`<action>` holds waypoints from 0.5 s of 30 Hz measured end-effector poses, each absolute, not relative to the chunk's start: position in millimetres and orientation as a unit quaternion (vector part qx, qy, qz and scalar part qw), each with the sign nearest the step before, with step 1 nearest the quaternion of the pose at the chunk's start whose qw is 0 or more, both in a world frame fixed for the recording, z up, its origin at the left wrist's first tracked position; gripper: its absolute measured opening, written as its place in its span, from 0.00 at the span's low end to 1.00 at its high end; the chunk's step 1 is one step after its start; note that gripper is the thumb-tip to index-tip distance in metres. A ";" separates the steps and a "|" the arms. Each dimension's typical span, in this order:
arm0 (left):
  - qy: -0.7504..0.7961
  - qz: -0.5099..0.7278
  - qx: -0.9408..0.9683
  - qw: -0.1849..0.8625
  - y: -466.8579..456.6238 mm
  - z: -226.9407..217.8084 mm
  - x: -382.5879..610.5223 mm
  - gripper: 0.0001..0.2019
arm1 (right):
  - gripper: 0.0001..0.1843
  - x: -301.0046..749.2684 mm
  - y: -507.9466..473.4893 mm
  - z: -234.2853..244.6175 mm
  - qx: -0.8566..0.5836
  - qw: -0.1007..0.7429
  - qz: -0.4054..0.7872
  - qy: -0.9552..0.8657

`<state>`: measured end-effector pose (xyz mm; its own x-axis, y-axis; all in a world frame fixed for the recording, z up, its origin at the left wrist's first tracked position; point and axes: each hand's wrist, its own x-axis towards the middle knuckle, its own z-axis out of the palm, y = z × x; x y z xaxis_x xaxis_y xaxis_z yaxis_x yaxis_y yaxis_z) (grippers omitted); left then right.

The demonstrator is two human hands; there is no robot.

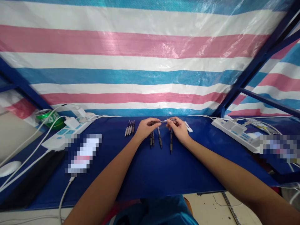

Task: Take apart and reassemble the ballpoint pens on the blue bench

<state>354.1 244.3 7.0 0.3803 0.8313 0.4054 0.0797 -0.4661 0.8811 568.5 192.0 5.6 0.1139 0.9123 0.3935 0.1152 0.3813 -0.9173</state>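
Observation:
Above the blue table, a slim pen (163,121) lies crosswise between my two hands. My left hand (148,127) pinches its left end with thumb and fingers. On the other end, the fingertips of my right hand (177,127) are closed. Below the hands, a dark pen (159,138) lies between two more dark pens (152,139) at its left and a single pen (171,143) at its right. Left of my left hand, several pens (129,128) rest side by side. Small white sticks (188,127) show just beyond my right hand.
At the left are a white power strip (67,133), a green can (50,118) and a charging phone (84,153) with cables. Another power strip (236,134) sits at the right near a blurred-out device (278,148). A striped plastic sheet (140,62) hangs behind the table (150,175).

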 end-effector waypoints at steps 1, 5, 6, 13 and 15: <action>0.312 0.449 0.753 0.366 242.1 8.7 354.6 0.14 | 0.23 568.9 192.1 5.8 -0.442 0.602 0.331 -0.576; 0.292 0.426 0.831 0.208 235.3 15.8 356.3 0.08 | 0.23 568.9 193.4 3.7 -0.433 0.615 0.332 -0.569; 0.291 0.423 0.838 0.187 234.7 16.9 356.1 0.07 | 0.23 568.6 193.6 3.3 -0.430 0.622 0.336 -0.561; 0.321 0.427 0.835 0.131 240.8 15.1 347.0 0.09 | 0.22 568.2 193.5 4.9 -0.410 0.702 0.319 -0.487; 0.321 0.428 0.835 0.129 243.1 14.3 345.1 0.11 | 0.22 568.6 193.5 4.6 -0.408 0.711 0.312 -0.481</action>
